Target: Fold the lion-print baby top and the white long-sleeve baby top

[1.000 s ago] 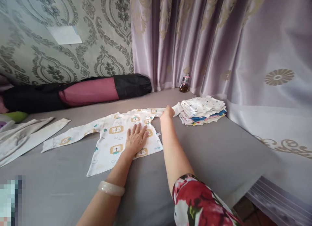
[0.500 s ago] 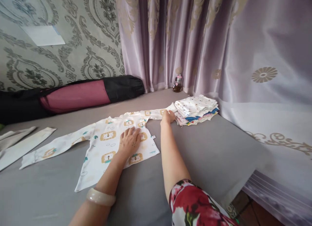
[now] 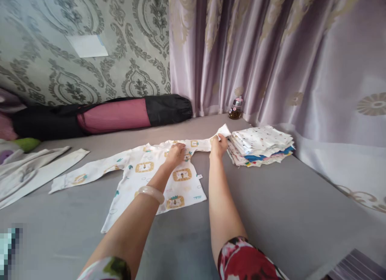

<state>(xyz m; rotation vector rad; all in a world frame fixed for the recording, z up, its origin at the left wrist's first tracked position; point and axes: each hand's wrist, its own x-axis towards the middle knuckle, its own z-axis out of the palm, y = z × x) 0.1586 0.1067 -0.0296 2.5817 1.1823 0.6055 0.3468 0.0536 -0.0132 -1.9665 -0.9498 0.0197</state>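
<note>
White shirt (image 3: 157, 181) lies spread on the sheet (image 3: 259, 215). Right hand (image 3: 218, 146) pinches its sleeve (image 3: 203, 145); left hand (image 3: 175, 154) bends over its top, grip I cannot tell. Careless tug could wrinkle it or disturb the pile (image 3: 262, 139) beside.

The left hand (image 3: 175, 154) hid some of the white shirt (image 3: 163, 179) — and the pale clothes (image 3: 28, 171) at left ran beyond my sight.

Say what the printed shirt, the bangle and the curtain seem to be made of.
Printed shirt: thin matte cloth, perhaps cotton, as it lies flat with soft creases.
Bangle: hard, pale, polished; stone or plastic, unclear which; its smooth ring catches light.
Curtain: satin-like fabric, possibly synthetic; its folds show sheen.
</note>
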